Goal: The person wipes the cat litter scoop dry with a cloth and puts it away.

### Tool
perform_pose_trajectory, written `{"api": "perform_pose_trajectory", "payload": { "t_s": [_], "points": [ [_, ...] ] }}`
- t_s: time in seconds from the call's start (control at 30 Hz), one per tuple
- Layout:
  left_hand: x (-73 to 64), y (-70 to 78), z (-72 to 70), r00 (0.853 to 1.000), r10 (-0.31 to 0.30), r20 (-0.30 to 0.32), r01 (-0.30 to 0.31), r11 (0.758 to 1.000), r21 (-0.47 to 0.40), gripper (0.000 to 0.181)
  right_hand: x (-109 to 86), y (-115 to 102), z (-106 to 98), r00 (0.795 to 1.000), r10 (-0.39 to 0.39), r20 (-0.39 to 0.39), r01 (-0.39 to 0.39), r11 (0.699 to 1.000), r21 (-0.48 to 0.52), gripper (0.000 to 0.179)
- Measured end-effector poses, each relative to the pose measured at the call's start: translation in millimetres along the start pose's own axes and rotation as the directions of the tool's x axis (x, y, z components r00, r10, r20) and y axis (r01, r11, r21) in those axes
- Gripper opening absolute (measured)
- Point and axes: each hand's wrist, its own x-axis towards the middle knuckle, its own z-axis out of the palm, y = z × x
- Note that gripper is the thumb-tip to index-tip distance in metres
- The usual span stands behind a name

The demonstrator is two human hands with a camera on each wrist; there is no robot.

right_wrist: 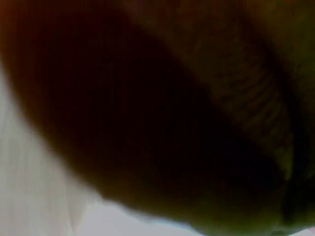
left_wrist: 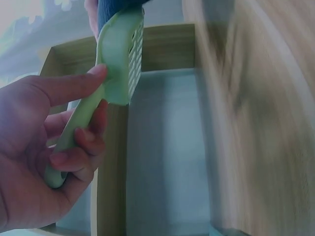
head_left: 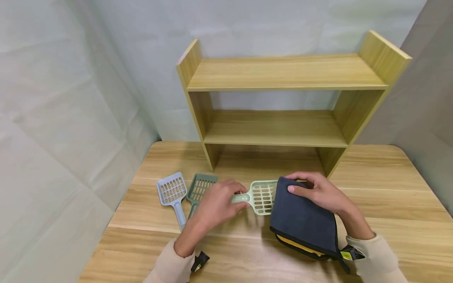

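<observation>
My left hand (head_left: pixel 221 200) grips the handle of a light green litter scoop (head_left: pixel 262 192), held over the table. In the left wrist view the thumb and fingers wrap round the scoop's handle (left_wrist: pixel 78 120). My right hand (head_left: pixel 322 192) holds a dark blue cloth (head_left: pixel 301 214) with black edging and a yellow underside, thumb on top. The cloth covers the scoop's right end, so that end is hidden. Left of the left hand lie a pale blue litter scoop (head_left: pixel 172 188) and a dark green one (head_left: pixel 201 186), its handle partly behind the hand. The right wrist view is dark and blurred.
A wooden shelf unit (head_left: pixel 276 88) with two boards stands at the back of the wooden table (head_left: pixel 382 204). Pale sheeting (head_left: pixel 63 129) hangs behind and to the left. Black straps sit at both wrists.
</observation>
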Motion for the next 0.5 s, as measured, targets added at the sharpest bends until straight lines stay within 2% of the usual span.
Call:
{"api": "perform_pose_trajectory", "payload": {
  "t_s": [0.2,0.33,0.5],
  "points": [
    [-2.4,9.3,8.5,0.996,-0.032,-0.078,0.032,0.999,0.004,0.032,4.0,-3.4,15.0,0.988,0.032,-0.148,-0.048,0.993,-0.108,0.03],
    [-3.0,14.4,17.5,0.99,-0.057,-0.125,0.057,0.998,-0.001,0.034,6.4,-7.6,23.1,0.971,0.064,-0.232,-0.092,0.99,-0.11,0.03],
    [-3.4,19.2,26.4,0.984,-0.073,-0.162,0.078,0.997,0.029,0.034,8.5,-11.8,32.9,0.953,0.076,-0.293,-0.115,0.986,-0.119,0.028]
  ]
}}
